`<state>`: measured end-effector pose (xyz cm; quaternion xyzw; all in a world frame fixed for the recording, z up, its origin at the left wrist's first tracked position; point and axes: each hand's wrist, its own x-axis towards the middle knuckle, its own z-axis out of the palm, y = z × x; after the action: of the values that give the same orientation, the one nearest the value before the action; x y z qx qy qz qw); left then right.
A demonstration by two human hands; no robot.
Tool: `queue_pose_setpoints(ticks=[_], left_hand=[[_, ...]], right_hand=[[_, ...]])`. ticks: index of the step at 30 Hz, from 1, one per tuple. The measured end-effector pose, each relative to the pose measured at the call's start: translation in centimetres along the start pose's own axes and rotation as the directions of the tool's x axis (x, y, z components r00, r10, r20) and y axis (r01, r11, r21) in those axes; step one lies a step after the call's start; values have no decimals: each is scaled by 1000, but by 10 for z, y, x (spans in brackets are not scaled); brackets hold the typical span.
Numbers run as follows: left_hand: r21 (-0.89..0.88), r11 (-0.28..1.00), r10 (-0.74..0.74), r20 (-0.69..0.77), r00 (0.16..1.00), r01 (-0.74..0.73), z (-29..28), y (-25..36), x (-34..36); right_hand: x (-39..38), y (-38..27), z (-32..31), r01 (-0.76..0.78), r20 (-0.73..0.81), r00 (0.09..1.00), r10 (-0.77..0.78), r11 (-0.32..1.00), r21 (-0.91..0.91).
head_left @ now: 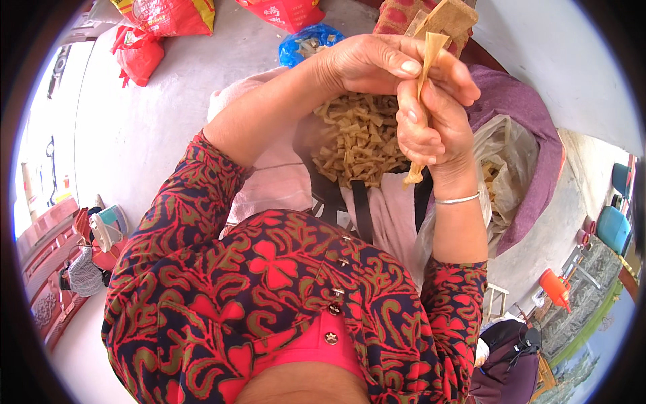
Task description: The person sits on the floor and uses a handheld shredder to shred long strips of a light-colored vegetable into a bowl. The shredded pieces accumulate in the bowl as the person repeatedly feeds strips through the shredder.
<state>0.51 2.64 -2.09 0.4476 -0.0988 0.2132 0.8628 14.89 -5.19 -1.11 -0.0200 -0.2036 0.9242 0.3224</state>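
Note:
Both hands are raised over a heap of small tan folded pieces (350, 131). My right hand (437, 124) is closed around a long, narrow tan strip (435, 47), flared at its top and knobbly at its lower end. My left hand (390, 64) is beside it, thumb against the strip and fingers curled behind it. Wider flat tan pieces (451, 17) show behind the hands; I cannot tell whether they are held. A translucent plastic bag (511, 145) with more tan material sits right of my right hand, within purple cloth (535, 111).
Pink cloth (269, 192) lies beside the heap. Red bags (138, 57) and a blue bag (299, 47) are on the floor ahead. Small items are piled on a wooden seat (47, 262) at left. A white wall (572, 54) rises at right, with basins (612, 232) below.

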Motion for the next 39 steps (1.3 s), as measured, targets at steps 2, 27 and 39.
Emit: queue_pose_setpoints(ticks=[2,27,39], left_hand=[[-63,998,-25,-20,999,24,-1,0,1],[587,792,336,-649,683,167,45,-12,7],[988,-73,583,-68,810,135,36,-1,-2]], right_hand=[[0,-1,2,-21,-34,999,22,1000,3],[3,4,1,-271,-107,493,-863,-36,-962],[-14,-12,5,34,-609,749,-260,934,-357]])
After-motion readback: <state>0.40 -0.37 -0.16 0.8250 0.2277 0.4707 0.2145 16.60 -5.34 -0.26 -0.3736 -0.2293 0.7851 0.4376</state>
